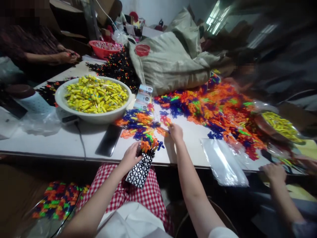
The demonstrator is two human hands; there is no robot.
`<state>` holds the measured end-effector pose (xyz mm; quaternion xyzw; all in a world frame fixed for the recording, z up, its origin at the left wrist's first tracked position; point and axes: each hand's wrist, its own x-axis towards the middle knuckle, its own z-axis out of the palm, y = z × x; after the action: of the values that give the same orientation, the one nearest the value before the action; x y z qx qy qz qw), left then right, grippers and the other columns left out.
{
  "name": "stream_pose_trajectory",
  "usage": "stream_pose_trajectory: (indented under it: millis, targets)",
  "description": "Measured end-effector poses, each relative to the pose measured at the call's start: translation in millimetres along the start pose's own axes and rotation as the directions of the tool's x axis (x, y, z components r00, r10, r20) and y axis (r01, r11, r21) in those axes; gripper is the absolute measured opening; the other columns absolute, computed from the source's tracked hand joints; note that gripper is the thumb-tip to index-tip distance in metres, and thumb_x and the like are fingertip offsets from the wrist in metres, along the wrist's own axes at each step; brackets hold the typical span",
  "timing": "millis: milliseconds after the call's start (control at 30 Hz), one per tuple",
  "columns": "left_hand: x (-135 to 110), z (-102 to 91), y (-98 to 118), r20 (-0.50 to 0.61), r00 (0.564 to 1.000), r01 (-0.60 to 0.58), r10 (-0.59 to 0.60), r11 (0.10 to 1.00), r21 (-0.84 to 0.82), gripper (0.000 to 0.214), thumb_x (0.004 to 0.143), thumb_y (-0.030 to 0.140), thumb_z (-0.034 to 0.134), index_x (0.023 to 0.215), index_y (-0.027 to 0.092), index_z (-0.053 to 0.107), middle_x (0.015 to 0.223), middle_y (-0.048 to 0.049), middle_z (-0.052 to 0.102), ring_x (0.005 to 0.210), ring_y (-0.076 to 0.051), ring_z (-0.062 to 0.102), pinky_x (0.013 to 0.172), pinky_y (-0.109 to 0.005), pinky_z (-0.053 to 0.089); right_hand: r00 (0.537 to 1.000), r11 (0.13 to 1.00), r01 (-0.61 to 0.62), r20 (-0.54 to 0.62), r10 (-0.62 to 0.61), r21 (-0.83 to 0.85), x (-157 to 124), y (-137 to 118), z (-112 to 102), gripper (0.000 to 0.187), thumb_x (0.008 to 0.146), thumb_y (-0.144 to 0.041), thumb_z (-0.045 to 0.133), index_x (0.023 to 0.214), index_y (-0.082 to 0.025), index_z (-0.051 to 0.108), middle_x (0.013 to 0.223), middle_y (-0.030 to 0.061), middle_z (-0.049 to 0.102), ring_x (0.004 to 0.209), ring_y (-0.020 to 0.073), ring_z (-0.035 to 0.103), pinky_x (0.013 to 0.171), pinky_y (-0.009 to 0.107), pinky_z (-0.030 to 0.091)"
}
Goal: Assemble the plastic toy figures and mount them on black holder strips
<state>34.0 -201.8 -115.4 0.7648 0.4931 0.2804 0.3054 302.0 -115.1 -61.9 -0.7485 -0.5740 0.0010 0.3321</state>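
Note:
My left hand [131,157] is closed on the edge of a black-and-white panel [140,170] with rows of ring shapes, tilted over the table edge above my lap. Orange and blue plastic pieces [148,145] cluster at the panel's upper end, by my fingertips. To the right, my right hand [176,133] is pinched at the side of a small pile of orange, blue and yellow pieces [141,120]. Red and orange pieces lie at its fingertips; whether one is in the pinch is too blurred to tell.
A white basin [92,115] of yellow tubes and a dark phone [109,140] lie left. Clear plastic bags [225,162] overhang the edge at right. Behind are a big colourful heap [218,105] and a sack [173,66]. A co-worker's hand [274,173] is at right, another's hands [68,57] far left.

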Motion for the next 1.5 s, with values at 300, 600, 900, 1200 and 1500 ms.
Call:
stream_pose_trajectory:
  millis: [300, 600, 900, 1200, 1500]
  targets:
    - [16.0, 6.6, 19.6, -0.032, 0.991, 0.136, -0.133, 0.932, 0.337, 0.04, 0.068, 0.044, 0.065, 0.096, 0.018, 0.053, 0.099, -0.0094, 0.056, 0.095, -0.027, 0.052, 0.08, -0.037, 0.042, 0.943, 0.704, -0.288, 0.066, 0.325, 0.649, -135.2, -45.9, -61.0, 0.032, 0.069, -0.04, 0.063, 0.09, -0.016, 0.059, 0.075, 0.0046, 0.066, 0.066, 0.0181, 0.064, 0.064, 0.031, 0.051]
    - [24.6, 13.7, 30.2, -0.129, 0.972, 0.229, -0.198, 0.925, 0.304, 0.028, 0.072, 0.034, 0.06, 0.094, 0.017, 0.057, 0.098, -0.0103, 0.06, 0.098, -0.027, 0.051, 0.082, -0.037, 0.039, 0.902, 0.786, -0.374, -0.003, 0.431, 0.492, -182.3, -74.2, -8.9, 0.025, 0.067, -0.039, 0.063, 0.078, -0.017, 0.061, 0.069, 0.0032, 0.064, 0.06, 0.0168, 0.057, 0.06, 0.028, 0.045]
    - [23.8, 13.9, 30.3, -0.143, 0.968, 0.238, -0.207, 0.936, 0.26, 0.027, 0.072, 0.033, 0.06, 0.095, 0.019, 0.058, 0.1, -0.0086, 0.062, 0.099, -0.025, 0.052, 0.083, -0.036, 0.038, 0.935, 0.875, -0.327, -0.011, 0.354, 0.357, -172.4, -65.7, 19.9, 0.024, 0.067, -0.04, 0.062, 0.073, -0.017, 0.064, 0.064, 0.0013, 0.059, 0.062, 0.0161, 0.052, 0.062, 0.027, 0.039]
    - [24.5, 14.0, 31.2, -0.168, 0.96, 0.259, -0.223, 0.935, 0.241, 0.025, 0.071, 0.032, 0.061, 0.092, 0.019, 0.059, 0.098, -0.007, 0.063, 0.095, -0.024, 0.054, 0.082, -0.035, 0.039, 0.945, 0.855, -0.314, 0.048, 0.324, 0.412, -169.7, -60.6, 31.4, 0.021, 0.066, -0.038, 0.063, 0.067, -0.018, 0.061, 0.063, 0.0011, 0.061, 0.059, 0.0156, 0.052, 0.058, 0.025, 0.039]
    - [24.6, 7.9, 20.0, -0.13, 0.974, 0.205, -0.186, 0.967, 0.154, 0.025, 0.065, 0.026, 0.065, 0.089, 0.019, 0.06, 0.085, -0.0057, 0.064, 0.086, -0.023, 0.056, 0.074, -0.032, 0.04, 0.958, 0.891, -0.271, 0.008, 0.287, 0.363, -171.5, -61.9, 29.7, 0.028, 0.065, -0.044, 0.065, 0.064, -0.017, 0.059, 0.061, 0.0008, 0.058, 0.058, 0.015, 0.049, 0.058, 0.026, 0.038]
